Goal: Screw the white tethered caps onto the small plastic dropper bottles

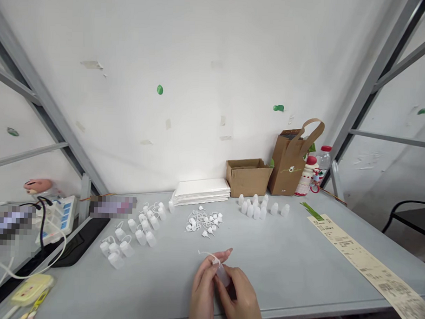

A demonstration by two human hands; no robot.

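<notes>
Near the table's front edge, both my hands are closed around one small translucent plastic bottle (223, 274), held tilted. My right hand (241, 293) grips its body. At its top, my left hand (204, 282) pinches the white cap (216, 261), whose thin strap (205, 253) sticks out to the left. Part of the bottle is hidden by my fingers. Beyond my hands lies a loose heap of white caps with straps (205, 220). Several uncapped bottles (256, 208) stand to the right of the heap. On the left are several capped bottles (145, 222) with looped straps.
Along the wall are a stack of white boxes (201, 191), an open cardboard box (249, 179), a brown paper bag (285, 166) and drink bottles (306, 176). A long printed paper strip (362, 262) hangs over the right front edge. A power strip (59, 219) with cables lies left.
</notes>
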